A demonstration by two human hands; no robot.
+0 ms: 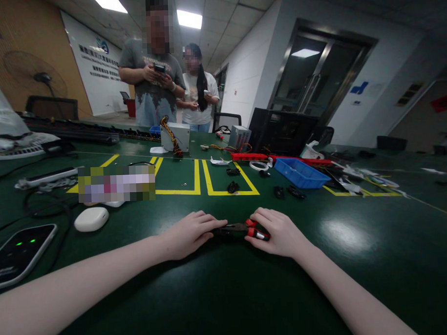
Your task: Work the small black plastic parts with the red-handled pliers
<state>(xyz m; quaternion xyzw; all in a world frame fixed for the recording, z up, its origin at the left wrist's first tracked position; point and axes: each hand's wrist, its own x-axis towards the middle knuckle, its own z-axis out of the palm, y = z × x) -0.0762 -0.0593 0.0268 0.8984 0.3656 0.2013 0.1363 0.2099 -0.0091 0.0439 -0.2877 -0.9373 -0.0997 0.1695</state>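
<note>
In the middle of the green table, my right hand (279,229) is closed around the red-and-black handles of a pair of pliers (240,227). The metal jaws point left, toward my other hand. My left hand (191,233) has its fingers and thumb closed on a small black item (223,232) at the jaw tips; it looks like part of a cable, but the fingers hide much of it. I cannot tell whether the jaws are gripping it. Beyond the hands, coiled black cables (233,187) lie in and beside a yellow-taped square.
A blue tray (300,173) and red power strips (245,157) stand back right. Behind are a power supply unit (175,138) and a black monitor (281,131). At left lie a white case (91,219) and a phone-like device (23,255). Two people (152,87) stand across the table.
</note>
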